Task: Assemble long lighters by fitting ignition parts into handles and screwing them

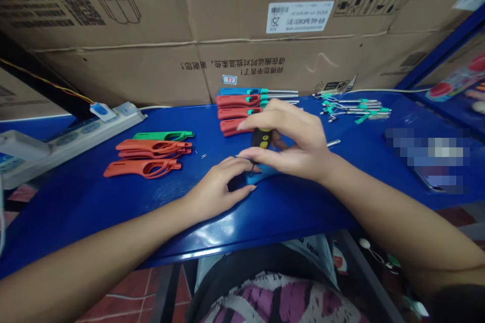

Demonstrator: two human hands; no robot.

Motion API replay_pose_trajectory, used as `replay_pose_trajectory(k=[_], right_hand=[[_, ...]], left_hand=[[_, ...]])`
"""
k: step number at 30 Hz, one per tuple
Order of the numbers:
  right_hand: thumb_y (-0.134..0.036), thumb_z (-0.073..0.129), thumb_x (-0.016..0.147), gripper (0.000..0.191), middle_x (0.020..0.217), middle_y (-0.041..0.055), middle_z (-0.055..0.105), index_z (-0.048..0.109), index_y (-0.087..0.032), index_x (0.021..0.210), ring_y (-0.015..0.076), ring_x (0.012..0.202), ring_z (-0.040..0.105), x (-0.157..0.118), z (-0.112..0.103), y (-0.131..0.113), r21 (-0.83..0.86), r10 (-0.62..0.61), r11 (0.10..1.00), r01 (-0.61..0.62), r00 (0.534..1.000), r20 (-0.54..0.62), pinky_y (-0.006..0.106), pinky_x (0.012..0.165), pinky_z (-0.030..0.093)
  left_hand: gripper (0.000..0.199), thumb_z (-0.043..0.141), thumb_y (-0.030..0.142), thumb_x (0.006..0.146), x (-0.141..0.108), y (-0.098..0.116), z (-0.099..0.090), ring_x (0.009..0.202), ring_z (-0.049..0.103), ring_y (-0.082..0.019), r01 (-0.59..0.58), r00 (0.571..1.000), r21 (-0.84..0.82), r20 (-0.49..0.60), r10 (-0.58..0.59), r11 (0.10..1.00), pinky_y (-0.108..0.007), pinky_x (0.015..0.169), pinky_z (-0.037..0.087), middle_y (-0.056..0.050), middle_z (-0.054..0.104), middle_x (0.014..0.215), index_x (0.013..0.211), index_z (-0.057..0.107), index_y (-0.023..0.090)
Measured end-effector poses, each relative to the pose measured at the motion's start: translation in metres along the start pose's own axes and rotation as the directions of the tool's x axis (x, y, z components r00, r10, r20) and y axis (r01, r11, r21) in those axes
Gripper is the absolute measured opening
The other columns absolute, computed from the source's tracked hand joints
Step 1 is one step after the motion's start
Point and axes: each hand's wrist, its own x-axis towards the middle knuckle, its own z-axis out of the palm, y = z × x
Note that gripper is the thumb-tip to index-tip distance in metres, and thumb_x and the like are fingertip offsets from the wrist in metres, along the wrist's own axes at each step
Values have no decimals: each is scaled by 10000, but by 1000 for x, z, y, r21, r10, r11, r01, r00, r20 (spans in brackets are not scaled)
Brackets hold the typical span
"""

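Observation:
My right hand [303, 136] grips a short screwdriver [261, 139] with a black and yellow handle, its shaft pointing down. Below it a blue long-nosed gas lighter [263, 175] lies on the blue table, partly hidden by my hands; a metal tube end [333, 143] shows beyond my right hand. Thumb and fingers of my left hand [212, 186] close around the near end of this lighter, beside the screwdriver tip. Whether the tip sits in a screw is too small to tell. A few tiny screws [203, 156] lie left of my hands.
Orange and green lighter shells [142, 167] lie at left. Behind my hands are red and blue lighters with metal tubes [238, 101]. Tube parts with wires [356, 108] lie back right. A power strip [79, 136] runs along the left; cardboard [151, 70] stands behind. A blurred-out object [428, 159] lies right.

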Motion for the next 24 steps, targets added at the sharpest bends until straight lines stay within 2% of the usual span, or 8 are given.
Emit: replay_pose_trajectory(k=[2,5,7,10,13,15,19,24], right_hand=[[-392,561,1003,329,1081,52,722,652,-167,1225,137,900,668,0,-1,0,-6,-12,1000,12,1000,18,302,849,578],[-302,317,1088,390,1133,36,703,562,-169,1361,73,785,661,1,-3,-2,103,77,990,-92,987,138,258,789,584],[-325,418,1067,333,1040,22,711,630,-153,1258,64,721,641,2,-4,-3,115,79,989,-90,992,97,232,740,578],[-376,619,974,266,966,37,708,705,-155,1094,123,831,661,2,-5,-2,-4,-25,1000,25,999,-29,271,788,579],[-314,420,1061,348,1117,66,693,627,-152,1288,138,944,671,1,-5,-1,-15,23,1000,-22,999,49,312,869,575],[-281,358,1076,369,1123,56,693,593,-149,1329,108,862,670,1,-5,0,35,87,995,-90,993,77,297,834,581],[-367,642,958,252,939,23,713,706,-165,1095,116,784,650,1,-4,2,-9,-7,1000,6,998,-66,289,787,580],[-325,486,1034,353,1124,70,685,584,-160,1330,132,940,666,0,1,1,132,136,980,-146,987,83,233,695,578]], left_hand=[[268,693,246,918,0,0,0,1106,655,-216,-4,1000,5,-3,4,1000,-363,1005,505,-47,722,1159,1178,645,204],[250,686,250,923,0,0,1,1102,651,-219,2,1000,15,5,-2,1000,-372,1001,508,-53,718,1161,1166,653,205],[260,688,248,921,0,0,1,1133,640,-217,3,1000,9,14,-3,1000,-373,1021,500,-50,716,1178,1174,649,206],[280,688,242,920,1,0,0,1166,628,-211,10,1000,-8,20,-10,1000,-376,1052,485,-45,709,1209,1194,640,209],[259,686,241,921,1,2,-1,1119,646,-210,18,1000,-7,17,-18,1000,-372,1018,506,-56,714,1172,1174,650,198],[253,685,242,920,2,2,-1,1098,653,-215,24,999,-4,21,-24,1000,-376,999,517,-61,718,1152,1167,657,195],[283,680,226,921,2,3,-1,1176,630,-223,9,1000,-31,20,-9,999,-407,1065,485,-63,709,1217,1201,644,204],[272,687,237,918,2,2,-1,1142,647,-226,8,1000,-32,17,-8,999,-399,1026,512,-70,716,1180,1184,649,199]])
